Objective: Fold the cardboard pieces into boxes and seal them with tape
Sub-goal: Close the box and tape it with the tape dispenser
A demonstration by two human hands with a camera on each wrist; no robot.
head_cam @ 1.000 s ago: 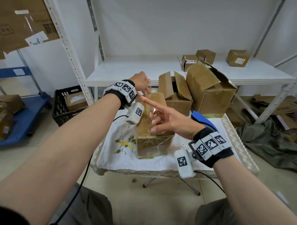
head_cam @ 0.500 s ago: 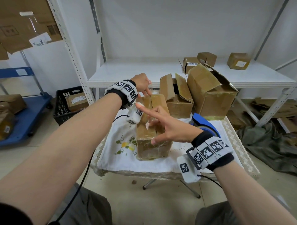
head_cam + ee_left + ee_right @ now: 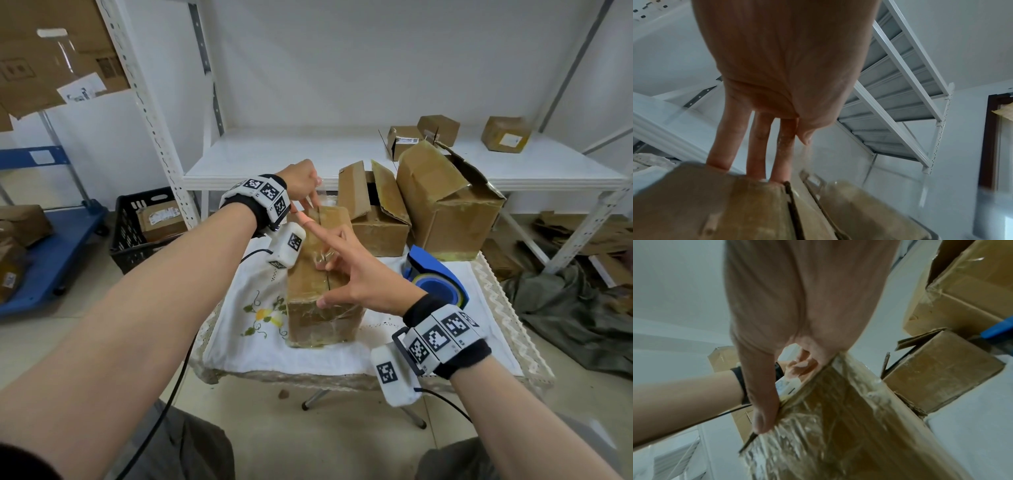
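White-clothed table [image 3: 342,356], taped box [image 3: 318,322] mid-cloth; left hand [image 3: 303,185] pinching tape end [image 3: 318,197], right hand [image 3: 359,277] splayed atop.

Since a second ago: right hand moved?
Yes. The right hand dropped from above the box onto its top, index fingertip sliding farther along toward the left hand.

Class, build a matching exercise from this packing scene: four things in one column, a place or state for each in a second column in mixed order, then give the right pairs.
Things
1. tape dispenser
2. box under the hands
3. black crate
4. three small boxes

Places or states
A. on the floor, left of the table
B. blue, on the cloth to the right of the taped box
C. on the white shelf at the back
D. flaps closed, glossy with tape, upright on the cloth

Pairs: 1-B, 2-D, 3-A, 4-C
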